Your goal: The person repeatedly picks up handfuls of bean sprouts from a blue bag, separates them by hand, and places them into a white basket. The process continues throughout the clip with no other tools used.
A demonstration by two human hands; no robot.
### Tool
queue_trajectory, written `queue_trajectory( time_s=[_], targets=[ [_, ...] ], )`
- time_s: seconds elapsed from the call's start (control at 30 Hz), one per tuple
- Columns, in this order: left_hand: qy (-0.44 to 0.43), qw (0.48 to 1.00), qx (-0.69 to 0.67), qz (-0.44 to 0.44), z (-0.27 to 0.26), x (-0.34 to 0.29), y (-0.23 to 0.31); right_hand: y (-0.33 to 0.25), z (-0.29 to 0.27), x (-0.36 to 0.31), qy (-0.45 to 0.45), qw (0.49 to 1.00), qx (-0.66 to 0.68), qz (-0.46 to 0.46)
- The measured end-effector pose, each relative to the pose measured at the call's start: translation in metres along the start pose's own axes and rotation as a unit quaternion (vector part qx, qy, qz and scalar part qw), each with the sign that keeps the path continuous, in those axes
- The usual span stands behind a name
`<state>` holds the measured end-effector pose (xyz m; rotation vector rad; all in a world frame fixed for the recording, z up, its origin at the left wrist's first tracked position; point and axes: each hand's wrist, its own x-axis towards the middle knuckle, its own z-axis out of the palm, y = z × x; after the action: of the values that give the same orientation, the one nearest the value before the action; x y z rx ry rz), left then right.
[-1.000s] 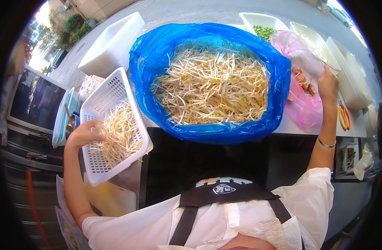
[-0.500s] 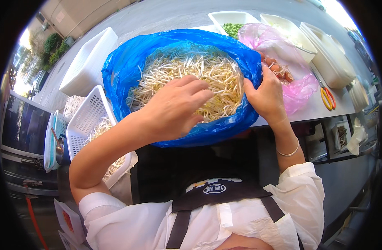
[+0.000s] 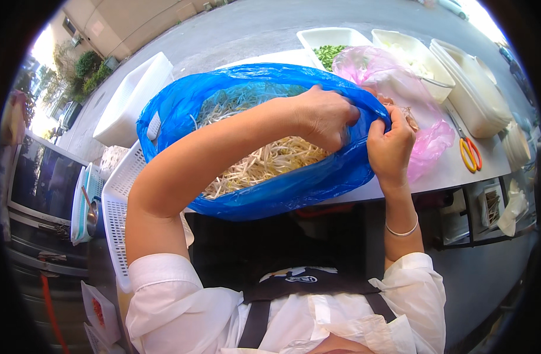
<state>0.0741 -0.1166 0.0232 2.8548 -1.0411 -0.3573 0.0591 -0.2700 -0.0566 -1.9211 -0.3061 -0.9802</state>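
Observation:
A large blue plastic bag [image 3: 264,203] full of bean sprouts [image 3: 270,162] lies with its mouth open at the middle of the table. My right hand [image 3: 391,144] grips the bag's gathered right rim, thumb on the near side. Across the sprouts reaches my left arm. Its hand [image 3: 328,118] is curled at the right inner side of the bag, close to my right hand. The left fingertips are partly hidden, and whatever they hold is out of sight. Right behind my right hand lies a pink plastic bag [image 3: 427,150].
Orange-handled scissors [image 3: 470,154] lie to the right. Behind stand white tubs, one holding chopped greens [image 3: 329,56], and stacked cream containers [image 3: 474,88]. At left are a white perforated basket [image 3: 117,218] and a tall white bin [image 3: 126,103]. The table edge runs below the bag.
My left hand has moved right from over the sprouts to the bag's right side and curled closed. My right hand has tightened on the rim, and the bag's mouth has narrowed.

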Motion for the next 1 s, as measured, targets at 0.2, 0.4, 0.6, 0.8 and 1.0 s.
queue_trajectory(
  time_s=[0.2,0.4,0.6,0.8,1.0],
  targets=[
    [-0.102,0.989,0.104,-0.035,0.008,0.008,0.018,0.012,0.002,-0.004,-0.002,0.999,0.035,-0.013],
    [-0.102,0.986,0.109,-0.073,-0.009,0.000,0.014,0.019,-0.001,-0.006,0.016,1.000,0.000,0.011],
    [-0.087,0.991,0.089,-0.053,0.006,0.002,0.009,0.015,0.001,-0.012,-0.062,0.992,0.054,0.097],
    [-0.082,0.995,0.056,-0.025,0.008,0.010,0.000,0.015,0.005,-0.015,-0.064,0.987,0.061,0.132],
    [-0.007,0.994,0.105,0.001,0.021,-0.001,0.000,0.017,0.007,-0.021,-0.063,0.983,0.082,0.150]
  ],
)
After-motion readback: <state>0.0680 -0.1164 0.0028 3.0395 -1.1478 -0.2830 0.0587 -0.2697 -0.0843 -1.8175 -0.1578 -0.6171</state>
